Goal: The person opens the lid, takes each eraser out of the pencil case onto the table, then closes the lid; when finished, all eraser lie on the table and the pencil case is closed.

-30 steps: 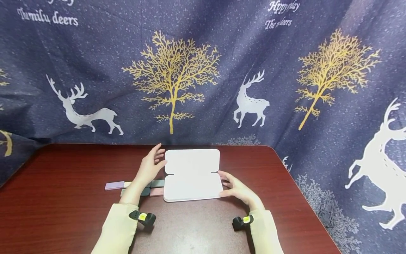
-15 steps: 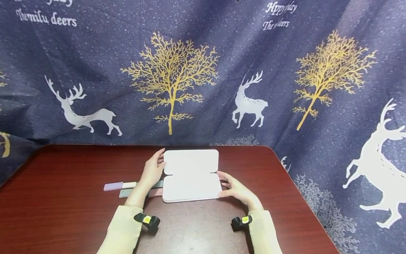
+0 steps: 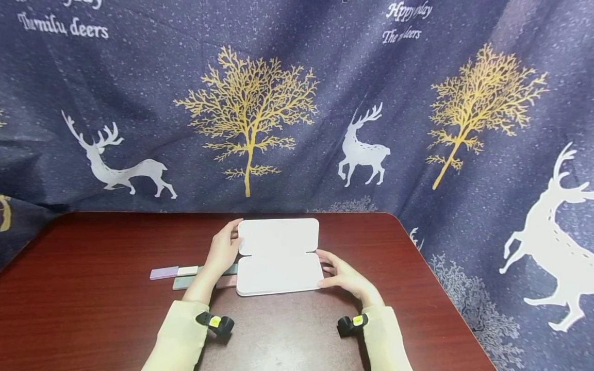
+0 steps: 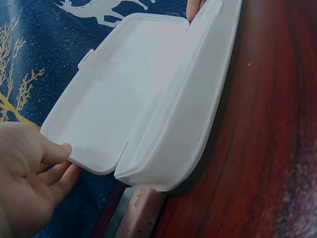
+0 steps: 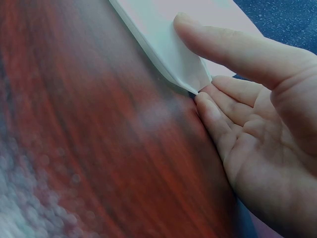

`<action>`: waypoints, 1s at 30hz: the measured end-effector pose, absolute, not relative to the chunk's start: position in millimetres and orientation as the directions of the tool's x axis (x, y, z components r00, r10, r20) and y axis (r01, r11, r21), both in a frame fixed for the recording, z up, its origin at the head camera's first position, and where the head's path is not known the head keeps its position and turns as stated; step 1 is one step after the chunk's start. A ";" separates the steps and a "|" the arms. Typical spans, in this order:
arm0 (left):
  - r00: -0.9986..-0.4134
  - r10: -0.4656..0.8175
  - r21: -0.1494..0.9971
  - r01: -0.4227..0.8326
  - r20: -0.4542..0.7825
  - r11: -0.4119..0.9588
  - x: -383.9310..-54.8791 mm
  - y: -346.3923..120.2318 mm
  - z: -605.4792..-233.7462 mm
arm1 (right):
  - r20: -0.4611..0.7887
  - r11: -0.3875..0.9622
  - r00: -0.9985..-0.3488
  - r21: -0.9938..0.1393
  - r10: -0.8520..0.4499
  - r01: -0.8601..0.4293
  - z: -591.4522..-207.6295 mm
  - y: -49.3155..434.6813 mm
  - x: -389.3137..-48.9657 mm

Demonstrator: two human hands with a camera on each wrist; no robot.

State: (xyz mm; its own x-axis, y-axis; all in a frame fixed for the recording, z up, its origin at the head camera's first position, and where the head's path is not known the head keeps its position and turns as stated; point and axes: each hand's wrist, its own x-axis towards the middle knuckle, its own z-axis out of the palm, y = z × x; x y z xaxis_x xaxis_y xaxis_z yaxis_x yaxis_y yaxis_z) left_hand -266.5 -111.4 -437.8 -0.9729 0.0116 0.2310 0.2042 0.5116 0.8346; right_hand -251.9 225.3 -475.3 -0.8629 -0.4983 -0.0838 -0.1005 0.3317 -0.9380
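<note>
A white plastic case (image 3: 278, 275) lies on the table with its lid (image 3: 278, 237) swung back. My left hand (image 3: 223, 251) pinches the lid's left edge; in the left wrist view the thumb lies on the lid's corner (image 4: 94, 161), with fingers behind it. At the base's right end, my right hand (image 3: 344, 277) holds the case. The right wrist view has its thumb over the case's rim (image 5: 168, 69) and its fingers against the end wall. Nothing shows on the lid's inner face. The base's floor is hard to make out in the glare.
Several flat pastel bars lie left of the case, partly under my left forearm: a lavender bar (image 3: 164, 273), a white bar (image 3: 187, 270), a grey-green bar (image 3: 182, 282) and a pink bar (image 3: 226, 281). A patterned curtain (image 3: 287, 129) hangs behind the table (image 3: 116, 319).
My left hand has moved slightly right and its fingers have closed on the lid's left edge. The right hand keeps its place on the case. The view has shifted a little.
</note>
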 end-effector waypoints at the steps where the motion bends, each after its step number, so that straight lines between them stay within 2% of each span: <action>1: -0.971 0.013 0.833 0.212 0.239 0.512 -266.0 -111.5 -437.9 | -0.085 0.333 -0.863 -0.938 -0.498 -0.100 -475.4 225.2 -252.0; 6: -0.964 0.015 0.833 0.237 0.265 0.499 -265.0 -112.8 -439.9 | -0.085 0.324 -0.861 -0.941 -0.502 -0.097 -475.5 225.0 -251.7; 17: -0.977 0.029 0.860 0.200 0.212 0.469 -259.9 -116.2 -435.9 | -0.077 0.326 -0.862 -0.939 -0.501 -0.106 -475.9 224.5 -252.7; 30: -0.971 0.011 0.901 0.224 0.237 0.372 -249.9 -119.9 -440.3 | -0.090 0.335 -0.865 -0.938 -0.493 -0.093 -476.3 225.3 -251.4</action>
